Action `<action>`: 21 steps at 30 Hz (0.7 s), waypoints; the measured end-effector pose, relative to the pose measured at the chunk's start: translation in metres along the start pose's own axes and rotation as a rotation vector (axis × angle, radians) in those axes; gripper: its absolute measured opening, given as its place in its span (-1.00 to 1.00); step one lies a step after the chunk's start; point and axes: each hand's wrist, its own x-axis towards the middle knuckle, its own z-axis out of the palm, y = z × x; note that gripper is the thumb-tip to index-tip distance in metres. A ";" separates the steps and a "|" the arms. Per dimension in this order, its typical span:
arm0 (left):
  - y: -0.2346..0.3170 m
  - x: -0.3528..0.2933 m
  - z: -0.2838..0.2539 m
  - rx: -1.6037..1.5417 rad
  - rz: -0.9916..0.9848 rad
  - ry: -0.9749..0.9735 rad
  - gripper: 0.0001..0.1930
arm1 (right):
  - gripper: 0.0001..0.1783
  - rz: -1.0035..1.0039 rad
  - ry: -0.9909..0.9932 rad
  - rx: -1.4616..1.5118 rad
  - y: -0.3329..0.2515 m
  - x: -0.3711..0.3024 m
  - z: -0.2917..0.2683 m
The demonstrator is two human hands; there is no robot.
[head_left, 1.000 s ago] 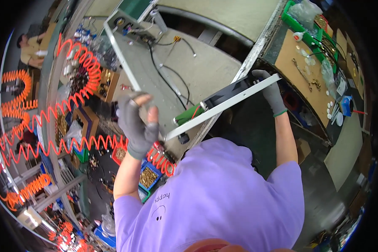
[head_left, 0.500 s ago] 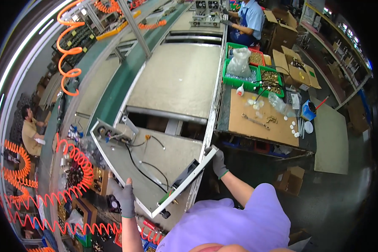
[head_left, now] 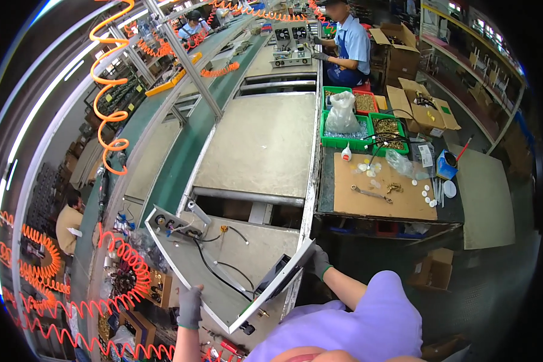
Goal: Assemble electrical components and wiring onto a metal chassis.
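A light grey, open metal casing (head_left: 214, 283) lies at an angle on the near part of the conveyor, with black cables (head_left: 209, 260) inside. My left hand (head_left: 190, 308), in a grey glove, grips its left side wall near the front corner, thumb at the rim. At the right wall, my gloved right hand (head_left: 318, 263) holds the outer side; its fingers are partly hidden behind the metal. A dark rectangular part (head_left: 274, 274) sits along that right wall. Small round fittings (head_left: 161, 221) show at the far left end.
Right of the line, a bench with cardboard (head_left: 362, 175) carries a wrench (head_left: 371, 193), white caps and green bins (head_left: 347, 142). Orange coiled hoses (head_left: 127, 265) hang at left. A co-worker (head_left: 350, 48) sits at the far end beside another metal unit (head_left: 291, 48).
The whole scene has shifted down and slightly right in the picture as the view tilted up. Both hands stay at the casing, which keeps about the same place on the conveyor.
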 end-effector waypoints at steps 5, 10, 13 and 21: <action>0.005 -0.021 0.000 0.062 -0.051 -0.023 -0.42 | -0.54 0.331 -0.220 0.175 -0.030 -0.037 0.020; -0.003 -0.009 -0.011 0.057 -0.081 0.096 -0.54 | -0.57 0.114 -0.392 0.298 -0.049 -0.028 0.029; -0.012 -0.015 -0.016 0.033 -0.084 0.214 -0.60 | -0.50 0.046 -0.319 0.205 -0.090 -0.045 0.056; -0.076 -0.063 0.015 -0.534 -0.186 0.384 -0.58 | -0.74 -0.209 -0.353 -0.148 -0.178 -0.038 0.150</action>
